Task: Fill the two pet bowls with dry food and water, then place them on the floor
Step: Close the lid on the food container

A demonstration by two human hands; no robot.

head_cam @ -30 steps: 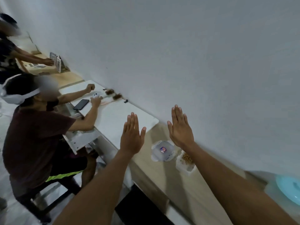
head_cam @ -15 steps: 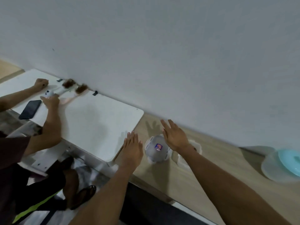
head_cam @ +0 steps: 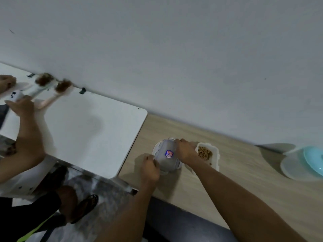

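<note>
A clear plastic container with a grey lid and a small blue-red sticker (head_cam: 168, 155) stands on the wooden counter (head_cam: 236, 180). My left hand (head_cam: 150, 167) grips its near left edge and my right hand (head_cam: 185, 150) grips its far right edge. Just to the right sits an open white tub of brown dry food (head_cam: 208, 155), partly hidden behind my right wrist. At the far right, a pale blue bowl (head_cam: 312, 160) rests tilted on a clear round bowl (head_cam: 295, 169).
A white table (head_cam: 90, 130) adjoins the counter on the left, where another person's hands (head_cam: 21, 109) hold a white device near two small brushes (head_cam: 52, 84). That person's legs and a sandal (head_cam: 83, 208) are on the floor below. The wall runs close behind.
Both my hands came down from open in the air and closed on the lidded container. The view swung right and down, toward the counter.
</note>
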